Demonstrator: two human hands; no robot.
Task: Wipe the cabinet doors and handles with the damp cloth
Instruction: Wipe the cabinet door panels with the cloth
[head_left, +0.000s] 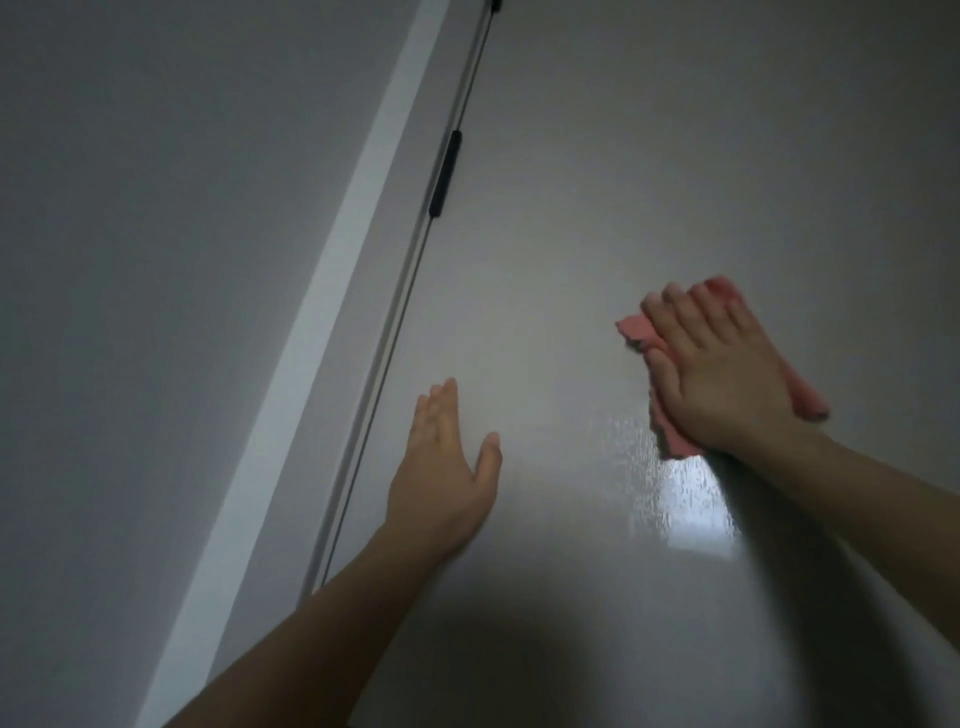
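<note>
A tall pale grey cabinet door (597, 182) fills most of the view. My right hand (722, 374) lies flat with straight fingers on a pink cloth (638, 330) and presses it against the door. The cloth sticks out at the fingertips, beside the thumb and behind the palm. A wet shiny patch (680, 499) shows just below the cloth. My left hand (447, 467) is held open, fingers straight, close to the door to the left of the cloth; whether it touches the surface is unclear. A slim black handle (445, 174) sits on the door's left edge.
A dark vertical gap (395, 322) runs along the door's left edge, with a narrow grey strip beside it. Left of that stands a bright white edge (311, 332) and a plain grey wall (156, 260).
</note>
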